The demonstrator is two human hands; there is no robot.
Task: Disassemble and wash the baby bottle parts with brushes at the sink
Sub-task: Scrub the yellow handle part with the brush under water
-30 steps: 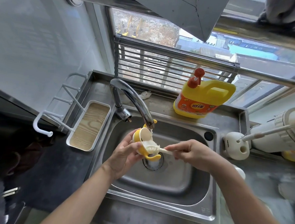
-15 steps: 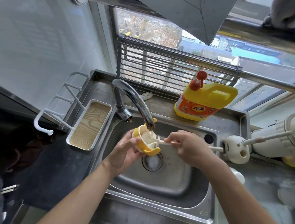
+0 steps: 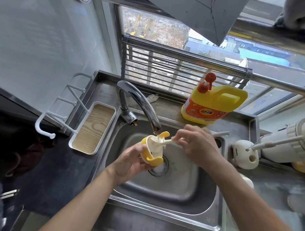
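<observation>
The left hand (image 3: 128,164) is holding the yellow handled bottle collar (image 3: 153,160) above the drain of the sink (image 3: 180,186), just below the faucet (image 3: 143,102) spout, its grip curling round the collar's side. At the collar's three o'clock, the right hand (image 3: 197,145) is pinching the white brush (image 3: 166,142) in a narrow grip, its bristles sitting inside the collar. A yellow detergent jug (image 3: 213,104) is standing at the basin's one o'clock.

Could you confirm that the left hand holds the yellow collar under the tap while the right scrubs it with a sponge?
Not a sponge: in the head view the right hand scrubs with a white brush. The left hand holds the yellow collar under the tap.
</observation>
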